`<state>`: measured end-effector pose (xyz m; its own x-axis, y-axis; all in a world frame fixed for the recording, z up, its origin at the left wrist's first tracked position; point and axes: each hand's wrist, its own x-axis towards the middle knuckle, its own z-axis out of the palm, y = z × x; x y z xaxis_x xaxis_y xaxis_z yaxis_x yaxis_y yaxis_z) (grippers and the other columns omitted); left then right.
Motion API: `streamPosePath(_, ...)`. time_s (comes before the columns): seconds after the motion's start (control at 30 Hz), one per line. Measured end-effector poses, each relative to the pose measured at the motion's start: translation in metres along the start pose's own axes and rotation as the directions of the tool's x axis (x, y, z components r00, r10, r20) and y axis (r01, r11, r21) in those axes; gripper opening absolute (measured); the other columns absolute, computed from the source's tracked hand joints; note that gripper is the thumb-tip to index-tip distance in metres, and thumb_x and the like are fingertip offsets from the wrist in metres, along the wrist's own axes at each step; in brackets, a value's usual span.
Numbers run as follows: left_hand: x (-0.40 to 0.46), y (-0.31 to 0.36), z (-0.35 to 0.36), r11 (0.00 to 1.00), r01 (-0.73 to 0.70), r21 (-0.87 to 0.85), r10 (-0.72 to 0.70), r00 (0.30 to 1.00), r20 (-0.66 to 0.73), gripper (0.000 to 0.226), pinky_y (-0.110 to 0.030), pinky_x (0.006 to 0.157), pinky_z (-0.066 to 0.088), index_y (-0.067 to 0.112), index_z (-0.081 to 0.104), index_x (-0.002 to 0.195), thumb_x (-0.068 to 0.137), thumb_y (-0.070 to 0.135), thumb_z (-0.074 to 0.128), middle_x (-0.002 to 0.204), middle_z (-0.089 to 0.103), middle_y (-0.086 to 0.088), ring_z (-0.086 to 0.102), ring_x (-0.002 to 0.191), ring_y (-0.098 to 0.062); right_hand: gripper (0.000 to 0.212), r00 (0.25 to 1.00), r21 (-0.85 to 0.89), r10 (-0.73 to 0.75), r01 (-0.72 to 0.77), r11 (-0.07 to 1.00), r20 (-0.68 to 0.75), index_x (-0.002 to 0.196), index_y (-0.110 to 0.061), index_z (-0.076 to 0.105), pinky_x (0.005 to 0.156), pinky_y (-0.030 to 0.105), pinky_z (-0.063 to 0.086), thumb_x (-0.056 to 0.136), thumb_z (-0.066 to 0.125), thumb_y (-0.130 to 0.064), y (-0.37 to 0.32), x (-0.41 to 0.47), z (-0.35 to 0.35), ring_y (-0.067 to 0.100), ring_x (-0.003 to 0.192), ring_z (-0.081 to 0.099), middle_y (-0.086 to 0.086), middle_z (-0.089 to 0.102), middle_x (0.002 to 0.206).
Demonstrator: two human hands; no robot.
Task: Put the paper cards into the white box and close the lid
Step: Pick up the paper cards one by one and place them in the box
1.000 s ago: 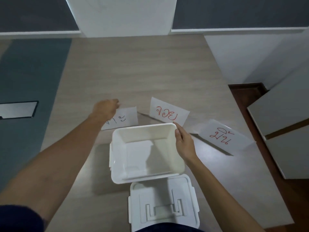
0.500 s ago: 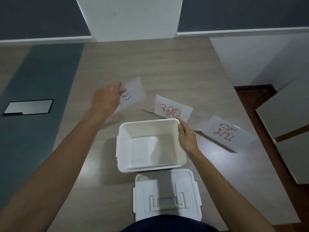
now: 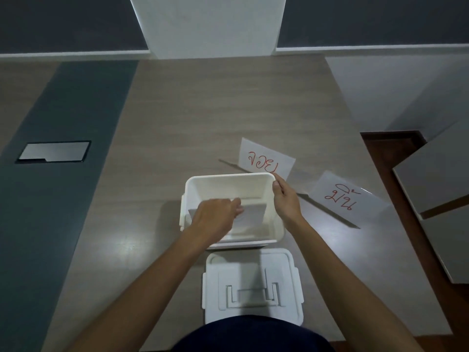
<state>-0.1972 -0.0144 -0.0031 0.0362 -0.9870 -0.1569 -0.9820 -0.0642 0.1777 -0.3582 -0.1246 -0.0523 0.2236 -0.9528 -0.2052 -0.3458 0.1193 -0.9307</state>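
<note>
Left hand [image 3: 218, 219] pinches a paper card [image 3: 251, 214] inside the white box [image 3: 228, 180].
Right hand [image 3: 285, 201] grips the box's right rim, nearer both remaining cards: the middle card [image 3: 266, 160] just beyond it, the right card [image 3: 347, 196] further right.

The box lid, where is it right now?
The lid lies flat on the table, off the white box and just nearer the person, between the two forearms.

On the table [image 3: 228, 110], the box [image 3: 229, 181] sits centre, the lid [image 3: 252, 285] just before it — one card [image 3: 251, 214] inside, two cards behind and right: one [image 3: 266, 158] touching the box's far corner, the other [image 3: 342, 196] farther right
</note>
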Motion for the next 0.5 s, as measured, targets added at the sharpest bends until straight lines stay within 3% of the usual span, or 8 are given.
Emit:
streamPosePath(0.1, -0.012, 0.004, 0.015, 1.0, -0.008, 0.011, 0.007, 0.991, 0.132, 0.045, -0.039, 0.072, 0.044, 0.015, 0.055, 0.098, 0.101, 0.046, 0.022, 0.098, 0.07, -0.012, 0.064, 0.091, -0.037, 0.036, 1.0, 0.012, 0.014, -0.014, 1.0, 0.0, 0.137, -0.024, 0.054, 0.1, 0.021, 0.034, 0.104, 0.037, -0.022, 0.001, 0.001, 0.0, 0.004, 0.119, 0.046, -0.003, 0.056, 0.14)
streamPosePath(0.2, -0.02, 0.009, 0.018, 0.99, 0.058, -0.131, -0.013, 0.946, 0.323, 0.06, -0.038, 0.074, 0.041, 0.018, 0.049, 0.075, 0.097, 0.06, 0.012, 0.075, 0.058, -0.005, 0.056, 0.079, -0.033, 0.036, 1.0, 0.013, -0.003, 0.003, 1.0, 0.009, 0.136, -0.025, 0.055, 0.1, 0.021, 0.034, 0.104, 0.037, -0.02, 0.002, 0.001, 0.001, 0.005, 0.121, 0.047, -0.004, 0.057, 0.139)
streamPosePath(0.33, -0.018, 0.003, 0.018, 0.979, 0.129, -0.161, -0.056, 0.917, 0.395, 0.064, -0.037, 0.074, 0.04, 0.02, 0.047, 0.068, 0.094, 0.065, 0.009, 0.068, 0.053, 0.0, 0.051, 0.077, -0.031, 0.036, 1.0, 0.019, -0.01, 0.01, 1.0, 0.014, 0.135, -0.026, 0.055, 0.098, 0.02, 0.033, 0.104, 0.036, -0.021, 0.002, 0.0, 0.001, 0.004, 0.121, 0.047, -0.007, 0.057, 0.137)
streamPosePath(0.43, -0.016, -0.003, 0.016, 0.96, 0.159, -0.228, -0.081, 0.945, 0.318, 0.07, -0.04, 0.083, 0.046, 0.019, 0.063, 0.089, 0.092, 0.067, 0.012, 0.093, 0.069, -0.004, 0.06, 0.091, -0.031, 0.037, 1.0, -0.012, -0.01, 0.01, 1.0, 0.012, 0.136, -0.026, 0.055, 0.1, 0.022, 0.034, 0.104, 0.036, -0.02, 0.002, 0.003, 0.001, 0.007, 0.122, 0.048, -0.006, 0.057, 0.138)
streamPosePath(0.5, -0.013, -0.013, 0.012, 0.929, 0.173, -0.327, -0.143, 0.983, 0.113, 0.06, -0.039, 0.088, 0.047, 0.023, 0.064, 0.104, 0.094, 0.064, 0.022, 0.11, 0.069, -0.002, 0.06, 0.107, -0.027, 0.038, 1.0, -0.074, -0.015, 0.016, 0.997, 0.013, 0.135, -0.023, 0.055, 0.1, 0.023, 0.034, 0.103, 0.037, -0.016, 0.001, 0.007, 0.001, 0.013, 0.127, 0.049, -0.002, 0.057, 0.139)
